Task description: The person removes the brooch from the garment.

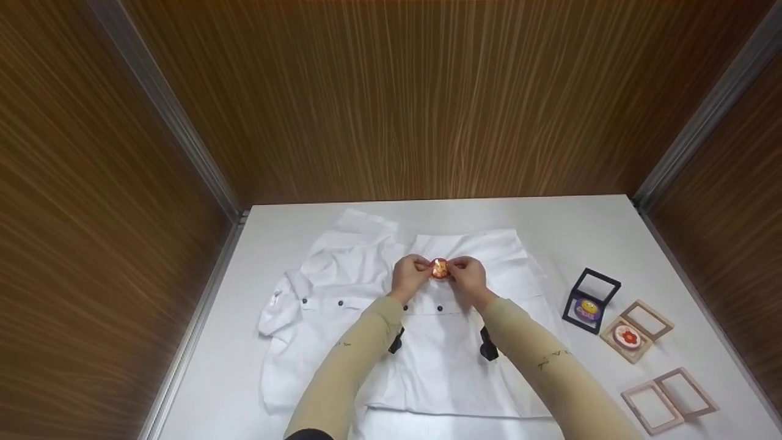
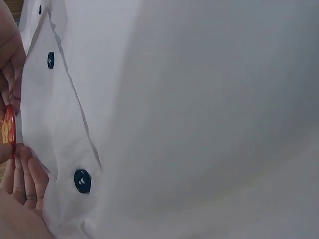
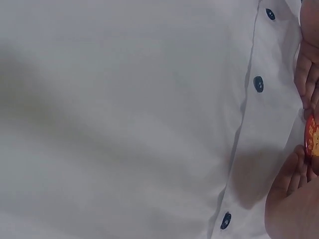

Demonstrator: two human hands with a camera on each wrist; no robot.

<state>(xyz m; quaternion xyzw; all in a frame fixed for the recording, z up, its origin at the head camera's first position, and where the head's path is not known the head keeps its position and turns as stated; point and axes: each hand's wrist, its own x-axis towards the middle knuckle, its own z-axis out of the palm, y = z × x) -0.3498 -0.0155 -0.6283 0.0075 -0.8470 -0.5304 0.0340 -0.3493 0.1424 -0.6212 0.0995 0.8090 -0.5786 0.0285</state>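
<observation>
A round red-and-gold badge [image 1: 440,267] is held between both hands over the upper part of a white shirt [image 1: 443,354] that lies spread out with dark buttons. My left hand [image 1: 408,278] pinches its left edge with thumb and fingers. From the opposite side, my right hand [image 1: 469,276] pinches the right edge. In the left wrist view the badge [image 2: 8,132] shows at the far left, seen nearly edge-on between the two hands. Part of it also appears at the right border of the right wrist view. The back of the badge is hidden.
On the right of the white table [image 1: 220,379] lie opened folding cases: a black one [image 1: 597,327] with a purple-and-yellow badge, a tan one [image 1: 623,352] with a red-flower badge, and a pink one [image 1: 667,400]. Wood-grain panels [image 1: 427,104] enclose the back and sides.
</observation>
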